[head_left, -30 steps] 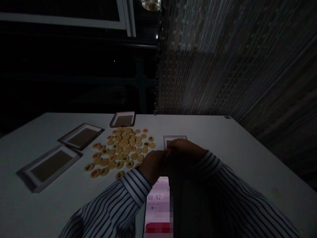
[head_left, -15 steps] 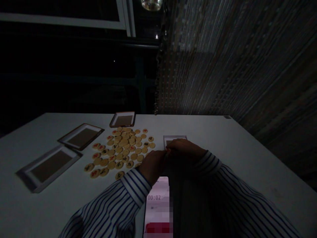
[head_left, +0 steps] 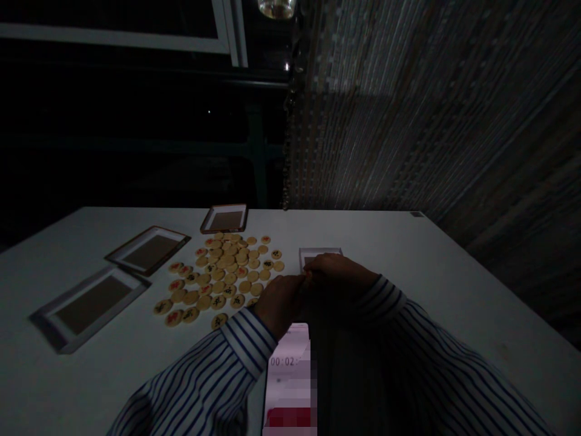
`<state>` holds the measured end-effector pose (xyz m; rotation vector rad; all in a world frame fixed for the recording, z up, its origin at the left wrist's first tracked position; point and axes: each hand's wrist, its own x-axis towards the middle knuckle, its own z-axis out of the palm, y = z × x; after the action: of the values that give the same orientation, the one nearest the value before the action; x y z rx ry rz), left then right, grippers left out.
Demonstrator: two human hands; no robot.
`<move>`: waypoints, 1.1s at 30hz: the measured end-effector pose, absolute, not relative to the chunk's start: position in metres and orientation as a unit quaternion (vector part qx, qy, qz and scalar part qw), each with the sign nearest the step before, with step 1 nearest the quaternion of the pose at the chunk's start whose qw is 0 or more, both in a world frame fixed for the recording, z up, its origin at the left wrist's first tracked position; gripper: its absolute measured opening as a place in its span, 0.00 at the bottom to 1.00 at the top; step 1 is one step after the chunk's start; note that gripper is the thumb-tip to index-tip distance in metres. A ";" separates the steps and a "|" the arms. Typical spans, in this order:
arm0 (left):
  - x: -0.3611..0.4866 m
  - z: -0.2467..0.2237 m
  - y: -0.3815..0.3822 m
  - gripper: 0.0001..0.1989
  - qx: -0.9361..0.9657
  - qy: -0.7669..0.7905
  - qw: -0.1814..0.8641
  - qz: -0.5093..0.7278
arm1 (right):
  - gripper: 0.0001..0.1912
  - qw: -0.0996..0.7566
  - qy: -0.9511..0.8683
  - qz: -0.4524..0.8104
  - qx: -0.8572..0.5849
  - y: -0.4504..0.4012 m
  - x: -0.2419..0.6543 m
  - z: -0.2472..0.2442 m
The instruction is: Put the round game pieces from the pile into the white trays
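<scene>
My left hand (head_left: pixel 280 299) and my right hand (head_left: pixel 341 272) meet with closed fingers in front of a small white-rimmed tray (head_left: pixel 319 251). A small tan edge, like that of a Chinese chess piece (head_left: pixel 308 276), shows where the fingertips come together. Most of it is hidden by the fingers and the dim light. To the left of my left hand lies a loose heap of round wooden Chinese chess pieces (head_left: pixel 222 272), several with red or black characters face up. The right hand covers the near part of the small tray.
Three shallow box parts lie beyond and left of the pieces: one white-rimmed (head_left: pixel 93 300), two brown-edged (head_left: pixel 149 249), (head_left: pixel 226 218). A lit phone (head_left: pixel 288 375) with a timer lies below my left wrist. A bead curtain (head_left: pixel 363 121) hangs behind the white table (head_left: pixel 431 290).
</scene>
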<state>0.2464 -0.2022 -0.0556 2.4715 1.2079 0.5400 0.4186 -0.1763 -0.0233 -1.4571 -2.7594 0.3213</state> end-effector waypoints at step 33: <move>0.146 -0.032 -0.223 0.14 0.592 0.630 0.042 0.502 | 0.16 0.156 -0.861 0.005 -0.484 -0.215 0.417 0.042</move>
<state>0.1463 -0.2226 -0.0316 1.8101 1.9263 1.5356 0.4171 -0.2146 0.0421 -1.3853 -2.4650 0.0153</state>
